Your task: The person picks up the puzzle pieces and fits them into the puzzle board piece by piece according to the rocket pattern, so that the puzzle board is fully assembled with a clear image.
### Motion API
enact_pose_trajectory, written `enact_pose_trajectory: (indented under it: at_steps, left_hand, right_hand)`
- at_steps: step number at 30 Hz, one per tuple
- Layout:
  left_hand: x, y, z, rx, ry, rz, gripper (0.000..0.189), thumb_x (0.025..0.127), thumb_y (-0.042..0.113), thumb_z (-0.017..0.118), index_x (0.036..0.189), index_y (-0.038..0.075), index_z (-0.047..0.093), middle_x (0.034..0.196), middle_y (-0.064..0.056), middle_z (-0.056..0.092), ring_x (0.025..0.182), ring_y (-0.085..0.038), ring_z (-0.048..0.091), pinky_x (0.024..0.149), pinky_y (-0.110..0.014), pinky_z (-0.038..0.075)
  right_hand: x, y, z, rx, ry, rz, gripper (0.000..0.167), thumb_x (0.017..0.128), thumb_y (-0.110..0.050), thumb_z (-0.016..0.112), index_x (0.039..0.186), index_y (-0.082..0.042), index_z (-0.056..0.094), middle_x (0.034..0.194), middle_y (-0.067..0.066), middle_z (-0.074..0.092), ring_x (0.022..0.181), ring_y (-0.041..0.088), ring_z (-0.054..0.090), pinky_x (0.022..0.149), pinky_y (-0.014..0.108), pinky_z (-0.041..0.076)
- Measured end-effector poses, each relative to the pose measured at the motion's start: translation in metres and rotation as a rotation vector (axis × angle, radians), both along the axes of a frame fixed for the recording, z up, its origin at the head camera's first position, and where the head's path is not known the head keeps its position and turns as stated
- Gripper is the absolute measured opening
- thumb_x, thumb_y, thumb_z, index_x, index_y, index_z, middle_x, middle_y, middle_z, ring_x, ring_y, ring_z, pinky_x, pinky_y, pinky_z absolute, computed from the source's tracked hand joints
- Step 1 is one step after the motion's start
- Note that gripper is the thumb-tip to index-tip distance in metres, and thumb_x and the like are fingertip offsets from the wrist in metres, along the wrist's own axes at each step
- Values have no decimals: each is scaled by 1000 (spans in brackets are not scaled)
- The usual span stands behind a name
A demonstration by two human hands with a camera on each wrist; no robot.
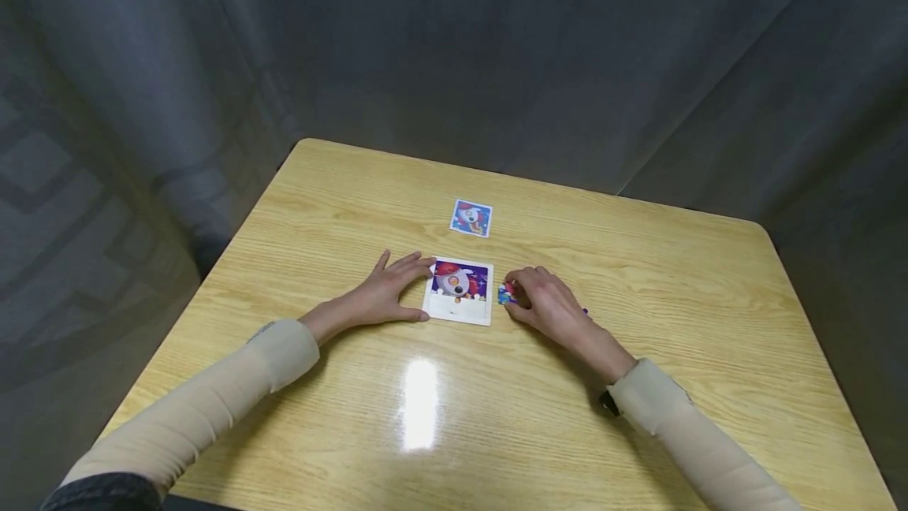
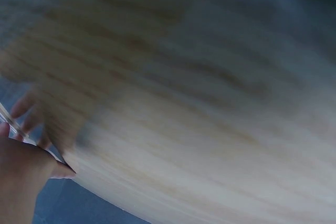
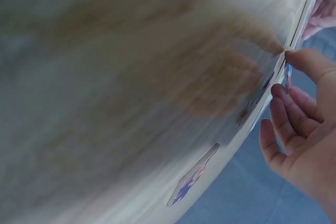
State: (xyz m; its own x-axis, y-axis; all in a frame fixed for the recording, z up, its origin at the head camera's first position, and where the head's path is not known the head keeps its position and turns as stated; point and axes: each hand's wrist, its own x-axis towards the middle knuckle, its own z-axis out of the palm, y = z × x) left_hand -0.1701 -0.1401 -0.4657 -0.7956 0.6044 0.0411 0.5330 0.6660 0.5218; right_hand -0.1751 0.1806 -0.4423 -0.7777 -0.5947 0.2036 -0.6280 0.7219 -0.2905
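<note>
A white-bordered jigsaw puzzle tray (image 1: 459,311) lies on the table, its upper part filled with a cartoon picture and its lower part bare white. My left hand (image 1: 386,290) spreads thumb and fingers along the tray's left side, fingertips at its edge. Just right of the tray, my right hand (image 1: 549,302) pinches a colourful jigsaw piece (image 1: 506,294) between thumb and fingers, hiding part of it. In the right wrist view, the piece (image 3: 287,74) shows edge-on between the fingers. Another jigsaw piece (image 3: 193,179) lies flat on the table near that hand.
Beyond the tray, a small square picture card (image 1: 471,218) with a similar cartoon lies on the wooden table (image 1: 638,274). Grey curtains (image 1: 454,54) hang behind the table and at both sides. A bright light reflection falls on the near tabletop.
</note>
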Motion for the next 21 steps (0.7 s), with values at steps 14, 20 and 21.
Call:
enact_pose_trajectory:
  at_steps: [14,20,21]
  left_hand:
    - [-1,0,-1,-6,-18,11,69,81,52,71,134,14,49,155,-2,32,146,-26,18,113,-60,-5]
    - [-2,0,-3,-13,-19,11,70,81,53,71,134,15,49,156,-1,31,146,-25,17,114,-59,-5]
    - [-2,0,-3,-15,-20,12,70,81,54,71,135,15,49,156,-1,31,146,-25,17,114,-59,-5]
  right_hand:
    - [-1,4,2,9,13,18,42,79,-22,80,112,-4,64,100,7,65,90,21,57,77,39,50]
    - [-1,4,0,-2,30,33,43,77,-22,81,112,-4,63,99,7,64,88,21,57,75,38,49]
    - [-1,4,0,-3,34,37,43,77,-22,81,111,-3,63,99,7,64,88,21,57,75,38,49]
